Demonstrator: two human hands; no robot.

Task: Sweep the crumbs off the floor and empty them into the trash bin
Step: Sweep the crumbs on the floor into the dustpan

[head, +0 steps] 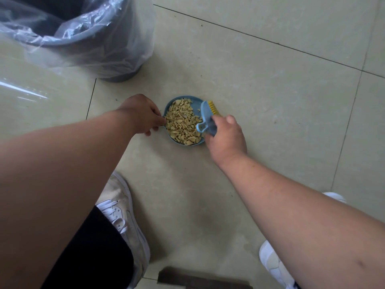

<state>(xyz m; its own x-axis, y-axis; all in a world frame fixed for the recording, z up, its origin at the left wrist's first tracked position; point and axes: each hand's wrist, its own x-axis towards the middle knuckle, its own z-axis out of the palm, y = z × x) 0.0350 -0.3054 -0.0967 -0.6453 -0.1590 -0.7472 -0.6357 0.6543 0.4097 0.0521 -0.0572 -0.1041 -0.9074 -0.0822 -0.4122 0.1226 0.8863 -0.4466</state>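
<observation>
While the left hand (143,115) grips the crumb-filled dustpan (183,122), the right hand (225,134) holds the brush (208,113).

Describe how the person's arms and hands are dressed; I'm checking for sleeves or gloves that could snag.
The left hand and right hand are bare, with no gloves, and no rings or watch show. Both forearms are uncovered; no sleeve shows in view.

Blue round dustpan (195,107) flat on floor tile, heaped with pale yellow crumbs (182,124). Small blue brush (206,113), yellow bristles, tilted over dustpan's right edge. Grey trash bin (87,41), clear plastic liner, upright, upper left, apart from dustpan.
</observation>
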